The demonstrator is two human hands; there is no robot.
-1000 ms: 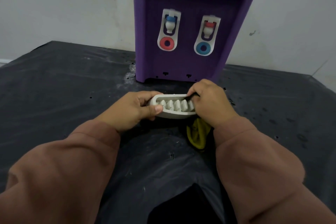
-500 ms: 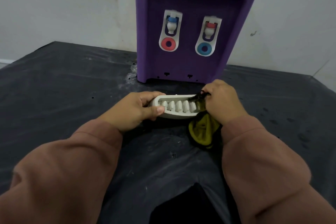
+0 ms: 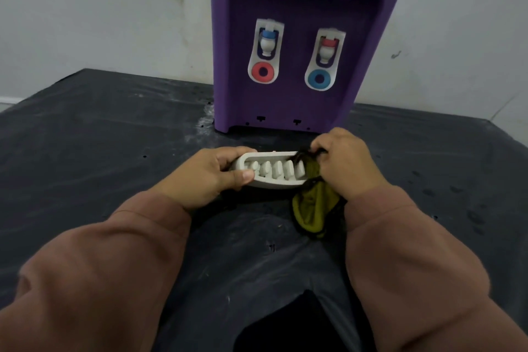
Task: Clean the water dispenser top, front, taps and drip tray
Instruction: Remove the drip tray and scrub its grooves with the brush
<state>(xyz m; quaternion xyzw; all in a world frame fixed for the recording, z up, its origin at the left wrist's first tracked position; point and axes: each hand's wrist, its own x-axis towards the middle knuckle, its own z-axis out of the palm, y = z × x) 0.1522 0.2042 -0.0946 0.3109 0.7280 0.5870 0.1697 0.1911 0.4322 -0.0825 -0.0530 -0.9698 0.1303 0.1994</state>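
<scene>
Drip tray [image 3: 268,170] sits mid-frame, off the purple dispenser [image 3: 300,43] behind it — your left hand [image 3: 205,177] grips its left end. Your right hand [image 3: 347,164] pinches a yellow-green cloth [image 3: 311,208] against the tray's right end, above the black sheet [image 3: 100,151].

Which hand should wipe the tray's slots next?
Right. The right hand grips the cloth at the right end of the drip tray. The left hand is busy gripping its left end, steadying it.
</scene>
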